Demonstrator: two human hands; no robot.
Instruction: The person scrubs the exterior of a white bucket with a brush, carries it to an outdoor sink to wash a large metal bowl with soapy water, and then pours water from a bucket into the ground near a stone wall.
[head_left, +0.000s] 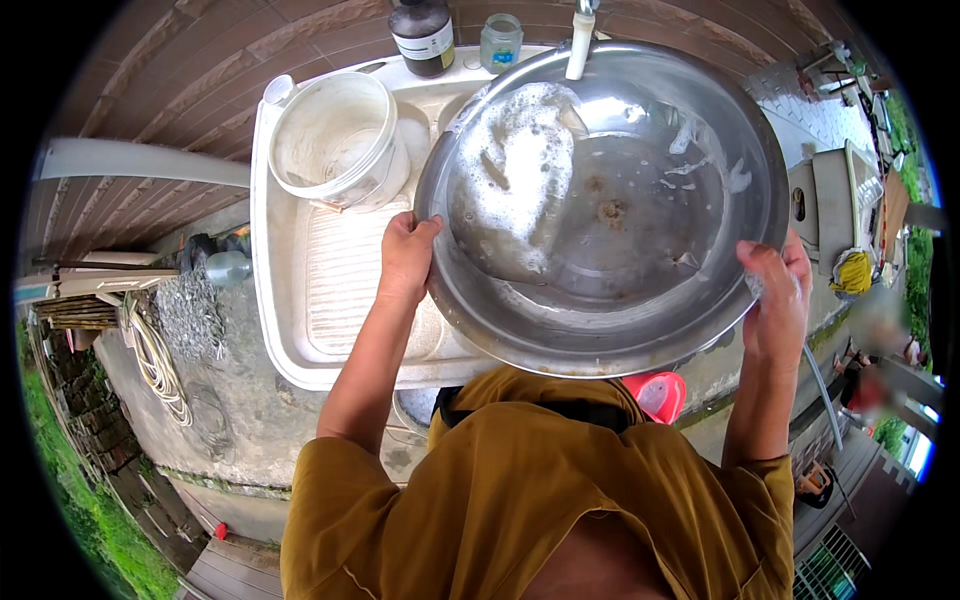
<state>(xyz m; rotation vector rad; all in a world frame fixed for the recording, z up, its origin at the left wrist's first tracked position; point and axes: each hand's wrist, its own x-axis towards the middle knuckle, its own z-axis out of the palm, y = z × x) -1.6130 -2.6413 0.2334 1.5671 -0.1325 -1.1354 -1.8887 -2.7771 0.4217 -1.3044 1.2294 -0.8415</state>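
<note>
With the basin (610,250) as the dial's centre and twelve on its far side: at the rim between eight and nine o'clock, the left hand (407,258); at the rim near four, the right hand (775,292). Inside, toward ten, suds (525,165). Underneath, and out past the rim toward nine, the sink unit (282,330). On that unit, between nine and ten, a bucket (375,165); nearer the body from there, the drainboard (350,275). At the far edge, a bottle (423,42) between ten and eleven, a jar (501,45) at eleven, the tap (580,45) at twelve over the rim. Below the near rim, between five and six, a tub (660,395). On the ground past the sink unit, between eight and nine, a coiled hose (152,365).
</note>
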